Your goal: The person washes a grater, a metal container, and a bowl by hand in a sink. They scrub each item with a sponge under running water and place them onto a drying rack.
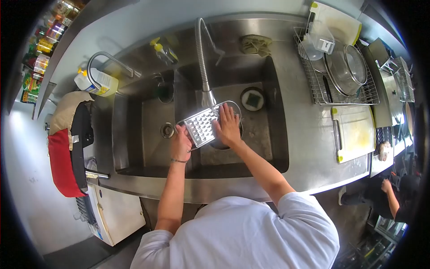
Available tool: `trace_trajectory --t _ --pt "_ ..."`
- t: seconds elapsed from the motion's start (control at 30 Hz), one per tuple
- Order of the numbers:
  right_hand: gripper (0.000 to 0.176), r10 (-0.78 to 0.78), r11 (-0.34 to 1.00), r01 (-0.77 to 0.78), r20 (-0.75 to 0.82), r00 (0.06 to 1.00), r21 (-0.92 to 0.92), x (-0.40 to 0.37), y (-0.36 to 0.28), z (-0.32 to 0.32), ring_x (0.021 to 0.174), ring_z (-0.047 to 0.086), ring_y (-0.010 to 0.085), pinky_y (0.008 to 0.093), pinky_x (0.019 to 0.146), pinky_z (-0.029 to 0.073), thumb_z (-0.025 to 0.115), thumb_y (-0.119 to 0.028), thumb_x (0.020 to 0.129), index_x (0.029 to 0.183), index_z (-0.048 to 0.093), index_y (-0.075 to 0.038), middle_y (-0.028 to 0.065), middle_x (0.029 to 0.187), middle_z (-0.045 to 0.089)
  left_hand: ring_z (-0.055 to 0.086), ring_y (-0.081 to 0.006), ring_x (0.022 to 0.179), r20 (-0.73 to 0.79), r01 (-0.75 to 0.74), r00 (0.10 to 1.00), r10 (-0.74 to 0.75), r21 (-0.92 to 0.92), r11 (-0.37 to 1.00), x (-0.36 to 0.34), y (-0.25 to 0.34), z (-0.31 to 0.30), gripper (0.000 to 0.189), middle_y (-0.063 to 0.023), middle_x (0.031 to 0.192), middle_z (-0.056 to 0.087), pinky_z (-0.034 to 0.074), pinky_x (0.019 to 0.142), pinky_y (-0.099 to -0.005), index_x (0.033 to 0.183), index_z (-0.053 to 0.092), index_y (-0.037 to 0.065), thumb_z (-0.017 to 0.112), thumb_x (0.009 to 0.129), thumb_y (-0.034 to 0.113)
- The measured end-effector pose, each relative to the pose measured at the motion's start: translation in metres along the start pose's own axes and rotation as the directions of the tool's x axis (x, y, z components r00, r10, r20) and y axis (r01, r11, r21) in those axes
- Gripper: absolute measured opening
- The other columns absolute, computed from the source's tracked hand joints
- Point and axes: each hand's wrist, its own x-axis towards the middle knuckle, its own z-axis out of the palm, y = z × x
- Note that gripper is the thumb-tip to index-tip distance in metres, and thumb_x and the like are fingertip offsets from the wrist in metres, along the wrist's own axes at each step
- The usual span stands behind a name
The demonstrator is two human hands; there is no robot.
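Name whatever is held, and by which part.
A rectangular, silver metal grater: the left hand holds its left edge; spread right hand lies over its right end.

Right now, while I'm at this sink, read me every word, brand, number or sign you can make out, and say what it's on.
Nothing can be read for certain.
White jug: label too blurred.
Bottle with yellow pump: any print too small.
Shelf packages: colourful labels, too blurred.
Clear plastic container: white label, too small.
Metal grater: no lettering visible.
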Motion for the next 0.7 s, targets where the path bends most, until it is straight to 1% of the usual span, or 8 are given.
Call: trace_trajectory --t 0.07,0.1,0.13,0.23,0.33,0.4,0.47,0.7 --pt "0.064 -0.148 0.986 0.152 0.051 0.988 -0.071 -0.009 -0.019 -0.010 0.134 0.017 0.0383 0.0558 0.106 0.015 0.040 -0.049 0.089 0.138 0.029 -0.010 0.0105 0.147 0.022 0.056 -0.0227 0.103 0.041 0.019 0.999 -0.019 0.015 1.000 -0.005 0.003 0.010 0.069 -0.0162 0.121 0.053 0.045 0.088 -0.0346 0.125 0.040 -0.007 0.032 0.092 0.053" --pt "0.065 -0.145 0.989 0.147 0.066 0.987 -0.027 -0.007 -0.019 -0.009 0.134 0.017 0.0379 0.0562 0.106 0.015 0.043 -0.049 0.088 0.137 0.030 -0.008 0.0126 0.146 0.022 0.059 -0.0097 0.074 -0.079 -0.010 0.997 0.010 0.004 1.000 -0.009 0.003 0.025 0.068 -0.0157 0.111 0.059 0.046 0.059 -0.0197 0.119 0.046 -0.009 0.035 0.092 0.053" --pt "0.065 -0.142 0.989 0.144 0.068 0.987 -0.026 -0.006 -0.017 -0.007 0.134 0.017 0.0379 0.0562 0.106 0.015 0.043 -0.049 0.088 0.137 0.030 -0.008 0.0126 0.146 0.022 0.059 -0.0097 0.074 -0.080 -0.007 0.997 0.007 0.005 1.000 -0.007 -0.005 0.018 0.068 -0.0157 0.111 0.059 0.046 0.059 -0.0197 0.119 0.046 -0.009 0.035 0.092 0.053" --pt "0.066 0.194 0.973 -0.136 -0.345 0.918 0.184 0.008 0.004 0.020 0.128 0.031 0.0350 0.0485 0.104 0.023 0.048 -0.044 0.087 0.138 0.027 -0.007 0.0190 0.142 0.028 0.031 -0.0024 0.043 -0.179 -0.098 0.979 0.102 0.030 0.995 0.004 -0.025 0.016 0.063 -0.0105 0.096 0.064 0.025 0.037 -0.0170 0.108 0.054 -0.008 0.039 0.092 0.051" --pt "0.057 0.532 0.807 -0.441 -0.160 0.832 0.392 0.021 0.025 0.007 0.111 0.051 0.0352 0.0442 0.095 0.034 0.047 -0.042 0.089 0.129 0.042 -0.002 0.0221 0.121 0.052 0.040 -0.0025 0.047 -0.157 -0.085 0.982 0.105 0.129 0.988 0.017 -0.051 0.003 0.056 -0.0058 0.084 0.064 0.032 0.042 -0.0169 0.098 0.060 -0.005 0.044 0.092 0.048" --pt "0.052 0.465 0.655 -0.368 0.031 0.885 0.660 0.029 0.056 -0.006 0.094 0.059 0.0387 0.0431 0.084 0.041 0.043 -0.043 0.092 0.109 0.058 0.003 0.0242 0.094 0.063 0.059 -0.0076 0.069 -0.073 -0.127 0.983 0.169 0.396 0.910 0.017 -0.040 0.018 0.030 -0.0041 0.082 0.065 0.045 0.059 -0.0240 0.092 0.064 -0.002 0.059 0.087 0.028" --pt "0.055 0.552 0.763 -0.422 -0.154 0.819 0.490 0.030 0.068 -0.020 0.081 0.058 0.0415 0.0432 0.077 0.043 0.038 -0.043 0.094 0.086 0.062 0.005 0.0254 0.077 0.061 0.060 -0.0079 0.070 0.084 -0.260 0.962 0.260 0.571 0.779 0.022 -0.023 0.054 0.026 -0.0075 0.079 0.067 0.046 0.061 -0.0252 0.092 0.063 -0.003 0.064 0.083 0.021" --pt "0.054 0.336 0.932 -0.173 -0.580 0.742 0.318 0.027 0.079 -0.017 0.110 0.042 0.0408 0.0435 0.093 0.033 0.056 -0.023 0.087 0.128 0.034 0.005 0.0271 0.119 0.043 0.061 -0.0122 0.062 0.146 -0.332 0.923 0.356 0.772 0.542 0.060 -0.025 0.086 0.023 -0.0106 0.071 0.066 0.047 0.059 -0.0285 0.083 0.063 -0.005 0.068 0.079 0.018"
